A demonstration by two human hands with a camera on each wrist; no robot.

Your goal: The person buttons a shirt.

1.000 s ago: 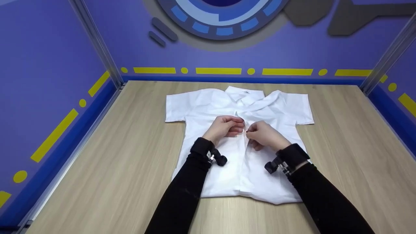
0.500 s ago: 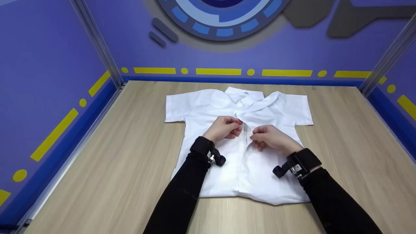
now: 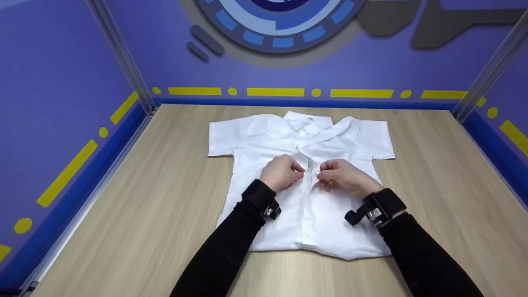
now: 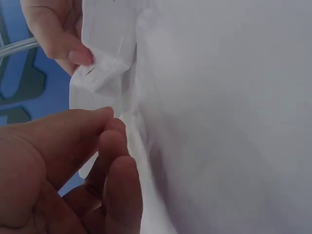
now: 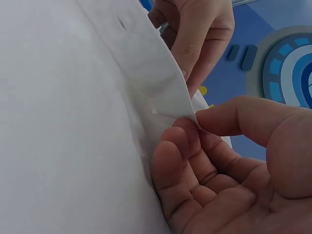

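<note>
White fabric, lightly creased: short-sleeve shirt (image 3: 293,208) w/ a pointy collar, laid out on the pale wood-grain table (image 3: 128,198). R hand (image 3: 341,177) pinching the buttonhole strip (image 5: 156,78) edge, L hand (image 3: 281,172) pinching cloth opposite, fingers curled tbh.

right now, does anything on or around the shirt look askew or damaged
The collar of the white shirt looks askew: in the head view, its right side bunches into a slanting fold, unlike the left. I see no spill or obvious damage.
</note>
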